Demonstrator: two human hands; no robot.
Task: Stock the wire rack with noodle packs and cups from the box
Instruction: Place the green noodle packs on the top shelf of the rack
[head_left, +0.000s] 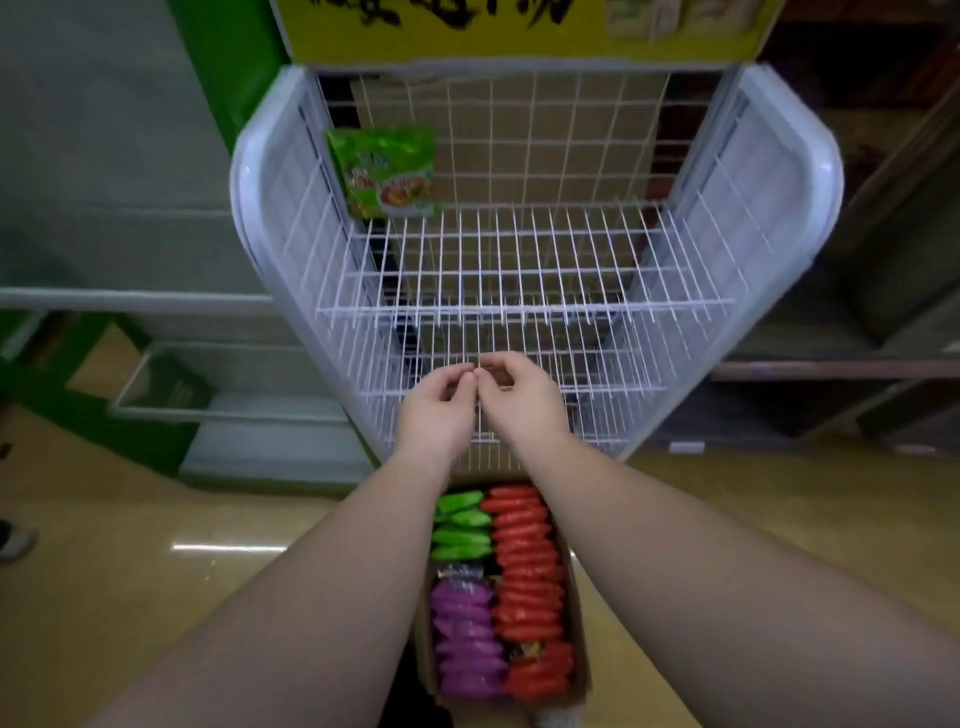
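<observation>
Both hands meet in front of the wire rack (524, 291), above the front edge of a lower shelf. The left hand (434, 410) and right hand (519, 397) have their fingers (462, 375) curled, tips almost touching each other; whether they pinch a wire or hold nothing is hard to make out through the blur. 1 green noodle pack (384, 171) stands upright at the back left corner of the top shelf, leaning on the rear grid. Below, on the floor, the box (579, 639) holds rows of packs on edge: green packs (460, 525) and purple packs (465, 639) on the left, red packs (527, 582) on the right. The forearms hide the box's sides, and its near end is cut off. The yellow sign (447, 31) above the rack is cropped and unreadable.
</observation>
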